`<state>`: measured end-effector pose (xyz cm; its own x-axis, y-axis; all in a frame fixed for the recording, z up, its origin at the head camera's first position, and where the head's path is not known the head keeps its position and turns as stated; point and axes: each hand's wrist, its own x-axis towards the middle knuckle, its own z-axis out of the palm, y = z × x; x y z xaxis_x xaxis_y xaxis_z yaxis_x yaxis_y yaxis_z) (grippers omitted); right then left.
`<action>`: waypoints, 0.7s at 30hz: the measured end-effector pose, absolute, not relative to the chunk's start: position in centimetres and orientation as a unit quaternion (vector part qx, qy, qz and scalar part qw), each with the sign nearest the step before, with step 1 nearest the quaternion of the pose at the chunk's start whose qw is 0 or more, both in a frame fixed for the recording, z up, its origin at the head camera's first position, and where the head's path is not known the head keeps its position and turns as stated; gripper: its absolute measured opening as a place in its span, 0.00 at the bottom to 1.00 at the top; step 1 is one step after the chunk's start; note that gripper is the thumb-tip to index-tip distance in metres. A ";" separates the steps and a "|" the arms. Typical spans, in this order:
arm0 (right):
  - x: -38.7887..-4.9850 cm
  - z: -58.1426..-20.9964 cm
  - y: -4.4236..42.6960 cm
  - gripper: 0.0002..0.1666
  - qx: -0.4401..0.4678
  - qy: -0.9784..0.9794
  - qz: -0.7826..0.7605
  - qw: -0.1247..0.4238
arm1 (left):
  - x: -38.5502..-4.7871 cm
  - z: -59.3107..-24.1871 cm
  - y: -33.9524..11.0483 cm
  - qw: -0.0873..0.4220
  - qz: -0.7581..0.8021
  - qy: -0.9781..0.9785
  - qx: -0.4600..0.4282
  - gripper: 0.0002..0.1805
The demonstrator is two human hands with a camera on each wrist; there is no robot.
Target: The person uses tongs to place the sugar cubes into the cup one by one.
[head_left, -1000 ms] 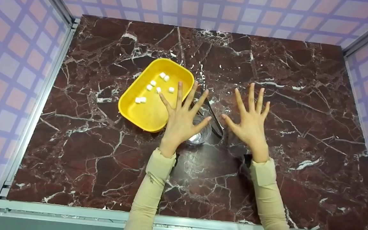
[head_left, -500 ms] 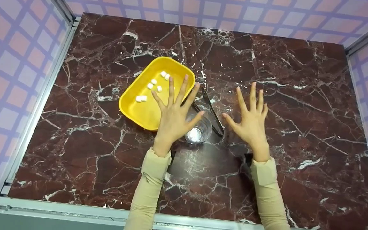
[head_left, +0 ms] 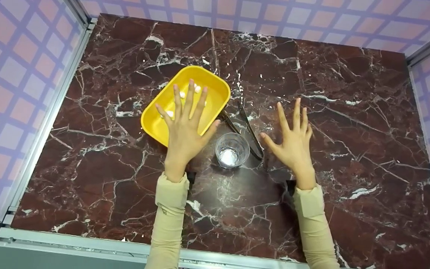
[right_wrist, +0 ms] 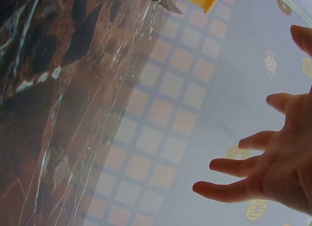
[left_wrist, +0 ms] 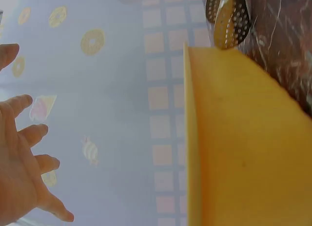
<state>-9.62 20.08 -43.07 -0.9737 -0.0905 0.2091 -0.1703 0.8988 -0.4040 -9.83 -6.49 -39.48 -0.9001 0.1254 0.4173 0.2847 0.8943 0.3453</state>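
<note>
My left hand (head_left: 185,136) is held with fingers spread over the yellow tray (head_left: 220,87), hiding part of it and some of the small white pieces (head_left: 182,95) inside. In the left wrist view this hand (left_wrist: 22,162) is empty, beside the tray wall (left_wrist: 194,138). The clear cup (head_left: 232,150) stands right of it. Metal tongs (head_left: 251,130) lie behind and right of the cup; their perforated tips (left_wrist: 231,21) show in the left wrist view. My right hand (head_left: 293,147), fingers spread and empty, is right of the tongs; the right wrist view shows it (right_wrist: 273,162) too.
All of this is on a dark red marbled table (head_left: 357,149). Checkered panels (head_left: 24,67) rise at the left, back and right, with metal rails (head_left: 73,246) along the front and left edges. White flecks are scattered behind the tongs.
My left hand has moved left, from beside the cup to over the tray, uncovering the cup and more of the tongs. The right hand has hardly moved.
</note>
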 end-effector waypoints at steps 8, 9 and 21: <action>-9.6 -43.4 19.9 0.47 0.064 -0.967 0.230 0.087 | -9.9 -39.2 -9.0 0.222 -0.247 -0.941 -0.070 0.37; -9.6 -43.4 19.8 0.47 0.063 -0.967 0.232 0.086 | -9.9 -39.2 -9.4 0.224 -0.254 -0.939 -0.063 0.37; -9.6 -44.0 19.6 0.47 0.079 -0.964 0.236 0.090 | -9.5 -40.0 -14.9 0.232 -0.368 -0.900 0.022 0.36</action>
<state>-9.63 19.60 -44.02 -0.9713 -0.1097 0.2109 -0.1948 0.8758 -0.4417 -9.50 -14.87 -39.95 -0.8914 -0.2105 0.4013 0.1313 0.7276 0.6733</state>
